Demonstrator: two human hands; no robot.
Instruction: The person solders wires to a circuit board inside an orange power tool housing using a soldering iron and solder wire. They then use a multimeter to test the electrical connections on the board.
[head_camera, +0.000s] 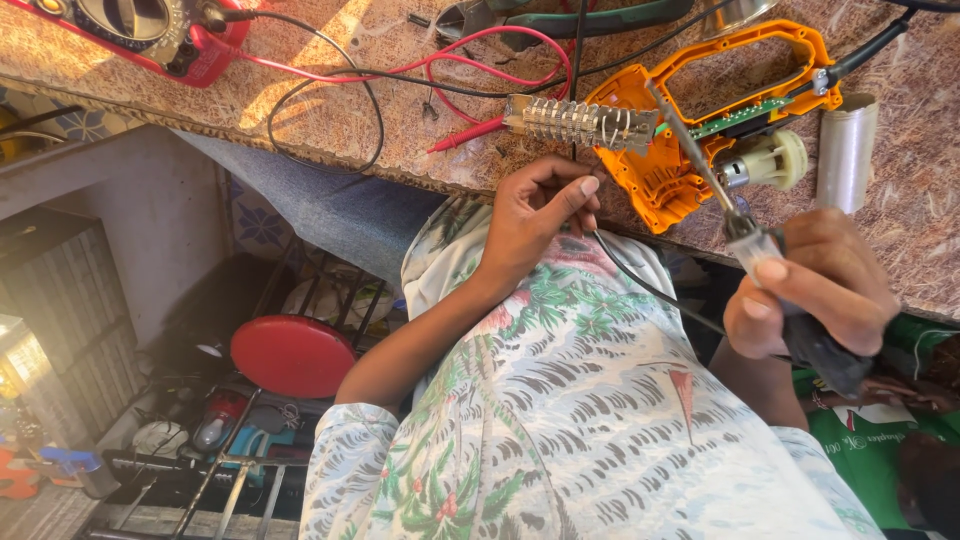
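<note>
Soldering iron (700, 160) is gripped in the right hand (815, 290), shaft angled up-left, tip over the orange tool housing (665, 180) on the desk (330, 110). Left hand (540, 215) is pinched on thin wire (575, 60), just left of housing.

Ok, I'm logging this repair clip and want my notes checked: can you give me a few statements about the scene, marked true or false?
1. The right hand holds a soldering iron, its tip over the orange tool housing. True.
2. The left hand lies flat and empty on the table. False: its grip pinches a thin dark wire at the table edge.
3. A red multimeter sits on the table, left in the picture. True.
4. The housing is closed up. False: it lies open, with a circuit board and a small motor showing.
5. A blue stool stands below the table. False: the round stool is red.
</note>
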